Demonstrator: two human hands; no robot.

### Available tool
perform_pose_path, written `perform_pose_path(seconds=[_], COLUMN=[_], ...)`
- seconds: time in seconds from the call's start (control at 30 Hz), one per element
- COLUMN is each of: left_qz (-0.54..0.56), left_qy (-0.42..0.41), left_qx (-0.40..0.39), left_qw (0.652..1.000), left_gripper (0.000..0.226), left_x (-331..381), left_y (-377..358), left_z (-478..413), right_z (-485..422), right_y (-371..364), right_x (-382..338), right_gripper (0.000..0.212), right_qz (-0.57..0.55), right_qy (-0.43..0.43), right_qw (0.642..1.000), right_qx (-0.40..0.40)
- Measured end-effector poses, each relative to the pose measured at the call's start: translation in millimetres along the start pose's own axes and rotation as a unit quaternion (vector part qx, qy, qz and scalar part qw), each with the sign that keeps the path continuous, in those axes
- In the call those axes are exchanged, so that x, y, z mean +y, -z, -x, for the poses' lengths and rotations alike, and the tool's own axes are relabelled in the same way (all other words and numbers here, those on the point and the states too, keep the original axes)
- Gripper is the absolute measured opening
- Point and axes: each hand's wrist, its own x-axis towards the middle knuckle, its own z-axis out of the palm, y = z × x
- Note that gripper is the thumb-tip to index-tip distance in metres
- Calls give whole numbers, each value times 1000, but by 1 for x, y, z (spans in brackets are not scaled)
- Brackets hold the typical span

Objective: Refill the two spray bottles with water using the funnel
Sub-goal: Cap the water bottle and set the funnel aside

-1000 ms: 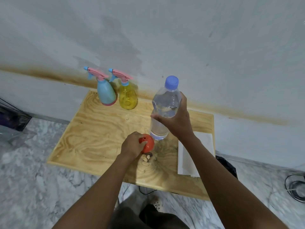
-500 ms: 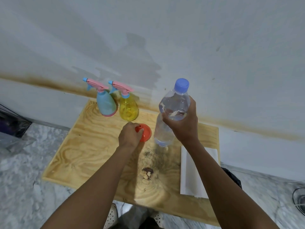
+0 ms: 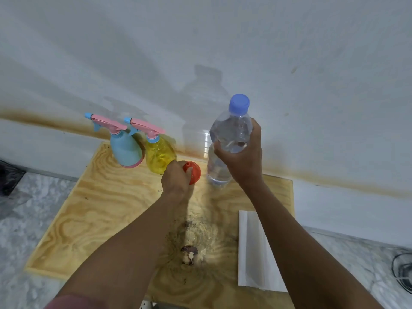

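Note:
Two spray bottles with pink triggers stand at the back of the wooden board (image 3: pixel 107 204): a blue spray bottle (image 3: pixel 126 151) on the left and a yellow spray bottle (image 3: pixel 158 156) touching its right side, both with their heads on. My left hand (image 3: pixel 176 180) grips an orange funnel (image 3: pixel 194 172) just right of the yellow bottle. My right hand (image 3: pixel 242 157) holds a clear water bottle (image 3: pixel 229 134) with its blue cap on, upright near the back wall; I cannot tell if its base touches the board.
A folded white paper towel (image 3: pixel 256 250) lies on the board's right side. A dark knot with crumbly debris (image 3: pixel 189 255) marks the board's front middle. Marble floor surrounds the board, a stained white wall rises behind it, and a cable coil (image 3: pixel 403 270) lies at the far right.
Both hands have moved away from me toward the back wall, carrying the funnel and the water bottle closer to the spray bottles. The spray bottles have stayed put.

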Motion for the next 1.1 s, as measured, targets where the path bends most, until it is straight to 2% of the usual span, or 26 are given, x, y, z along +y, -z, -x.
perform_pose_path(seconds=[0.3, 0.47, 0.6, 0.67, 0.77, 0.87, 1.0, 1.1], left_qz=[-8, 38, 8, -7, -29, -75, -135, -172], left_qy=[-14, 11, 2, -18, -69, -101, -118, -130], left_qx=[-5, -28, -47, -91, -144, -162, -191, -184], left_qw=[1000, 999, 999, 996, 987, 979, 965, 959], left_gripper=[29, 60, 67, 62, 54, 47, 57, 57], left_x=[0, -7, -13, -15, -15, -11, -13, -16], left_y=[-8, -3, -3, -4, -10, -23, -36, -39], left_z=[-6, 7, 54, 91, 141, 167, 174, 173], right_z=[-4, 0, 8, 21, 57, 104, 168, 199], right_y=[0, 7, 21, 35, 62, 89, 107, 106], right_x=[2, -5, -11, -9, 3, 22, 54, 72], right_gripper=[96, 111, 116, 105, 65, 34, 26, 28], right_qz=[9, 58, 102, 117, 137, 166, 258, 343], right_qy=[-14, -43, -70, -68, -58, -93, -182, -192], right_qw=[1000, 997, 991, 990, 989, 981, 944, 908], right_qx=[-10, -29, -47, -47, -26, -29, -92, -147])
